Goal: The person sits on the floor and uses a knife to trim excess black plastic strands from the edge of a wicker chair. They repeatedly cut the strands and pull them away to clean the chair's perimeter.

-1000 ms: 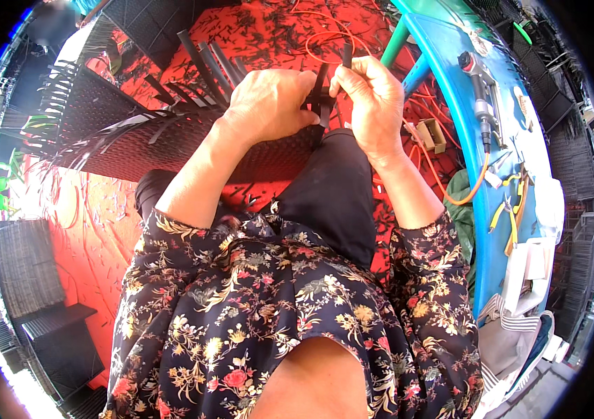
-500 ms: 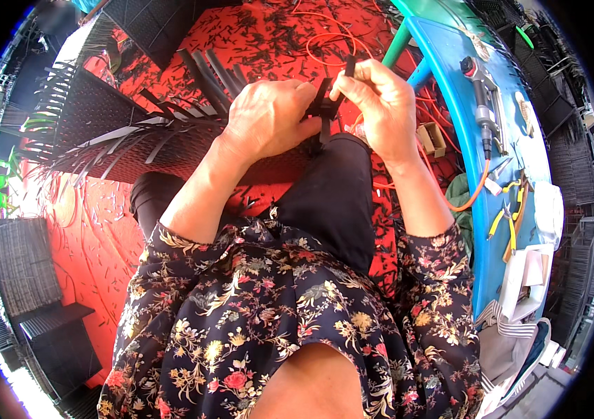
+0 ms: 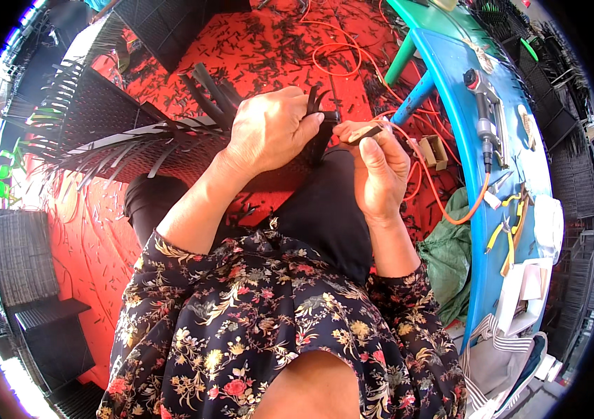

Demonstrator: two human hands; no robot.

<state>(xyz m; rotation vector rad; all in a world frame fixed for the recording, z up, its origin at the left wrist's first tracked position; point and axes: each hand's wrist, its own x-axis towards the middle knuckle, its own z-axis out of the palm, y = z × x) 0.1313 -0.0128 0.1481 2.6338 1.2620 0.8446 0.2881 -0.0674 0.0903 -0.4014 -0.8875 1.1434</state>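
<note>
A dark woven piece [image 3: 192, 148], seemingly of flat black plastic strips, leans across my knees with many loose strip ends along its upper edge. My left hand [image 3: 271, 131] is closed over its right end, thumb pressed toward the corner. Wide black strips [image 3: 211, 96] stick up beside the knuckles, and short curled ends [image 3: 316, 101] rise past the thumb. Just right of that corner, my right hand [image 3: 383, 174] is closed in a pinch, its thumb up. A short dark strip [image 3: 365, 134] shows between its fingers; the strip's other end is hard to make out.
At the right stands a blue table [image 3: 461, 133] holding an air stapler [image 3: 482, 115], yellow-handled pliers [image 3: 501, 234] and a white container [image 3: 520, 297]. An orange hose [image 3: 468, 216] loops down to the red floor covering [image 3: 91, 244], strewn with black scraps. A small cardboard box [image 3: 434, 152] lies nearby.
My right hand has come down from above the woven corner, and the upright strip it pinched is now lower and tilted. My left hand stays at the woven edge, its grip slightly shifted.
</note>
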